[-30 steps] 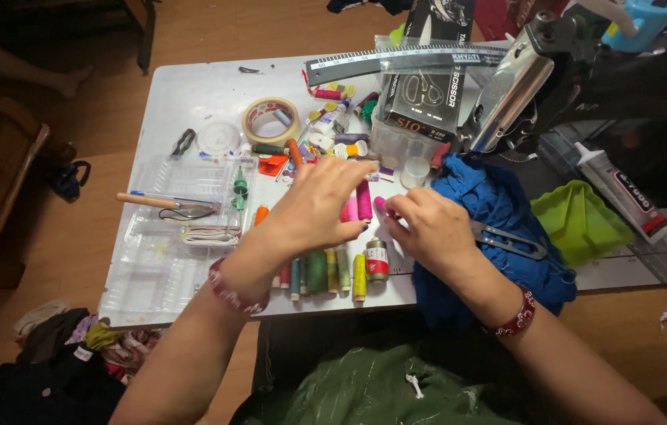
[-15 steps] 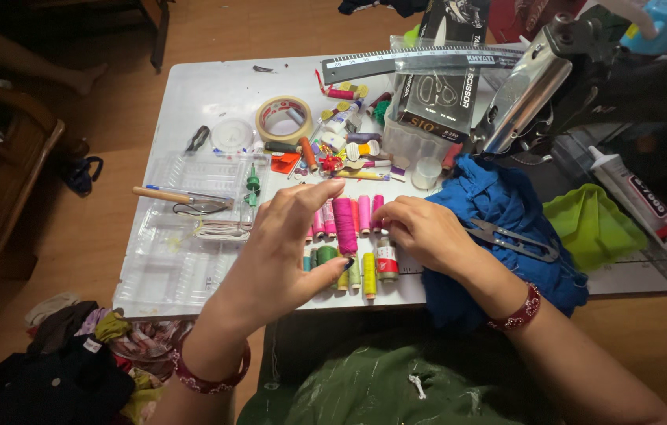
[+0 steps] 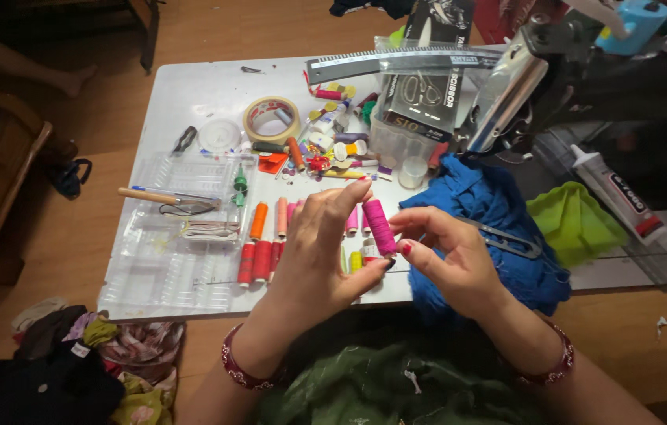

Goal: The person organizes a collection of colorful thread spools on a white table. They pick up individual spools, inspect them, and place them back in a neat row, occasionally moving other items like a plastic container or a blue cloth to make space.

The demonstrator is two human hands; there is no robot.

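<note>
Item: pink thread spool (image 3: 379,227), raised above the white worktop (image 3: 192,86), pinched between both hands. Left hand (image 3: 326,252) grips its lower end, forefinger up; right hand (image 3: 448,256) closes on its side, fingertips meeting the thread.

Handling: best kept steady from below while the loose end is sought with light fingertip pressure.

Surface: rows of red, orange and pink spools (image 3: 263,240), clear plastic tray (image 3: 172,236), tape roll (image 3: 272,118), blue fabric (image 3: 491,228), sewing machine (image 3: 585,75).

Room: wooden floor, clothes heap (image 3: 66,366).

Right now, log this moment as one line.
left hand: holds pink thread spool | right hand: fingertips at spool | blue cloth: on table
</note>
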